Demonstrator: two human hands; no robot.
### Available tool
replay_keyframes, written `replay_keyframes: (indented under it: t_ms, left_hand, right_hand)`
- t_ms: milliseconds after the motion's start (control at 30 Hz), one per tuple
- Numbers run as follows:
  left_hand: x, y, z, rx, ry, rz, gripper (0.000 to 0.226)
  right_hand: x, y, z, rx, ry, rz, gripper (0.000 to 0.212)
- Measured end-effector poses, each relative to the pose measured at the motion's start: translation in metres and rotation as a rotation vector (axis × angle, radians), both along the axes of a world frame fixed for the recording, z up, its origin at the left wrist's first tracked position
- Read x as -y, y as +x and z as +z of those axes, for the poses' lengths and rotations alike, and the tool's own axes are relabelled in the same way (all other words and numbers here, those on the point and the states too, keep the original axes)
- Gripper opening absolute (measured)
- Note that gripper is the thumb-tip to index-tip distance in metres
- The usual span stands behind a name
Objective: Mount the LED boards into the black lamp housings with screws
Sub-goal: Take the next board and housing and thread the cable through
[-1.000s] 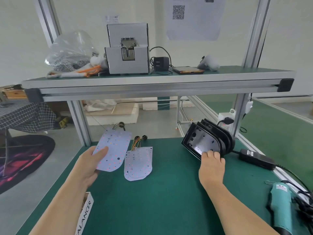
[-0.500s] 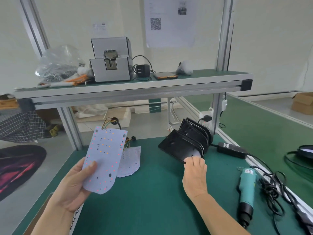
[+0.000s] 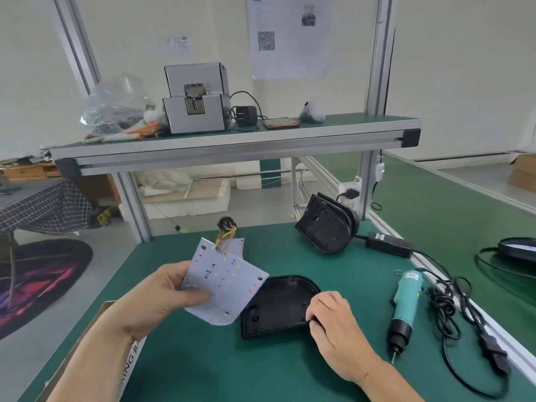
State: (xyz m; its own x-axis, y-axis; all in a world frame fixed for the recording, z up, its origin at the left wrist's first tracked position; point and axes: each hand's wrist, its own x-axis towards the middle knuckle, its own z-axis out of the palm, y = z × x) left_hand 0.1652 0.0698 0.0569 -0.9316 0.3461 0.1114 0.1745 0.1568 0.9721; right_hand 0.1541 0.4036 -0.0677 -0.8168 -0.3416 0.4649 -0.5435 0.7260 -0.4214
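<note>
Left hand (image 3: 162, 297) pinches an LED board (image 3: 223, 285), thumb on the face and fingers curled under it. The board is tilted, off the green mat (image 3: 203, 367), its coloured wires (image 3: 224, 233) at the far end. A second board (image 3: 238, 245) lies flat on the mat just behind, mostly hidden.

The held board's right edge sits just beside the left rim of an open black housing (image 3: 278, 306), overlapping it slightly in view; can't tell if they touch. The housing lies flat on the mat, cavity up. Right hand (image 3: 333, 323) has fingers curled over the housing's near-right rim, gripping it steady.

Further back right, a stack of housings (image 3: 327, 230) leans on edge. An electric screwdriver (image 3: 406, 303) lies on the mat right of the hand, untouched.

Step looks like seating: board not yet in the housing, no screws visible.

The next move calls for levelling the board, matching its rounded end to the housing's curve, lining the holes up over the posts and routing the wires clear. Then the right hand needs to let go for the driver.
</note>
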Motion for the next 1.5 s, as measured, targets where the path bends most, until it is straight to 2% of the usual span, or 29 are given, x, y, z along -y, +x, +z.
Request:
replay_keyframes:
  t_ms: [67,100,167,233,300,333,433,533,600,667,800,833,900,933,967,1033,1100,1233,1267,1333,1433,1500]
  left_hand:
    - [-0.008,0.008,0.003,0.007,-0.068,-0.076,0.036]
    - [-0.014,0.014,0.005,0.02,-0.1,-0.125,0.036]
    - [-0.025,0.023,0.007,0.041,-0.175,-0.21,0.037]
    - [-0.034,0.03,0.005,0.052,-0.271,-0.234,0.035]
    - [-0.044,0.036,0.004,0.06,-0.36,-0.264,0.031]
    - [-0.048,0.039,0.005,0.061,-0.385,-0.286,0.029]
    - [-0.056,0.047,0.007,0.009,-0.458,-0.328,0.028]
    - [-0.048,0.044,-0.002,-0.096,-0.528,-0.163,0.018]
    - [-0.04,0.039,-0.014,-0.216,-0.627,0.022,0.008]
    - [-0.036,0.031,-0.024,-0.325,-0.756,0.145,0.009]
    - [-0.045,0.006,-0.019,-0.357,-0.851,0.146,0.006]
    - [-0.049,0.0,-0.012,-0.363,-0.843,0.11,0.023]
    - [-0.054,-0.013,-0.002,-0.342,-0.737,0.036,0.059]
    - [-0.056,-0.015,0.005,-0.336,-0.715,0.033,0.062]
    - [-0.057,-0.017,0.01,-0.344,-0.734,0.043,0.053]
    - [-0.053,-0.016,0.019,-0.428,-0.908,0.063,0.025]
    - [-0.047,-0.007,0.028,-0.499,-1.022,0.083,0.012]
    - [-0.05,0.022,0.05,-0.684,-1.084,0.23,0.031]
    - [-0.053,0.029,0.057,-0.722,-1.032,0.261,0.034]
    - [-0.063,0.04,0.071,-0.714,-0.795,0.227,0.032]
    - [-0.082,0.049,0.092,-0.55,-0.305,0.196,0.03]
    - [-0.093,0.049,0.099,-0.457,0.016,0.182,0.019]
  right_hand:
    - [0.001,0.001,0.007,-0.04,-0.028,-0.043,0.006]
    - [0.005,0.0,0.012,-0.054,-0.061,-0.057,0.01]
    - [0.02,-0.005,0.027,-0.011,-0.183,-0.028,0.039]
    - [0.039,-0.013,0.045,0.154,-0.354,0.112,0.07]
    - [0.06,-0.021,0.064,0.269,-0.47,0.278,0.082]
    - [0.07,-0.023,0.072,0.271,-0.485,0.34,0.076]
    - [0.094,-0.025,0.079,0.207,-0.497,0.403,0.037]
    - [0.1,-0.019,0.08,0.372,-0.685,0.451,0.022]
    - [0.094,-0.016,0.078,0.503,-0.877,0.502,0.025]
    - [0.087,-0.014,0.076,0.609,-1.012,0.542,0.029]
    - [0.092,-0.011,0.08,0.685,-1.144,0.586,0.024]
    - [0.096,-0.011,0.084,0.695,-1.178,0.622,0.023]
    - [0.1,-0.012,0.095,0.68,-1.185,0.71,0.023]
    - [0.101,-0.014,0.101,0.648,-1.165,0.738,0.023]
    - [0.1,-0.015,0.108,0.616,-1.156,0.759,0.022]
    - [0.093,-0.019,0.116,0.557,-1.149,0.779,0.019]
    - [0.084,-0.022,0.117,0.527,-1.084,0.757,0.024]
    - [0.076,-0.034,0.093,0.697,-1.073,0.607,0.043]
    - [0.078,-0.036,0.085,0.744,-1.08,0.557,0.042]
    - [0.085,-0.037,0.069,0.828,-0.988,0.456,0.037]
    - [0.102,-0.029,0.048,0.878,-0.639,0.406,0.047]
    - [0.114,-0.024,0.04,0.894,-0.447,0.404,0.055]
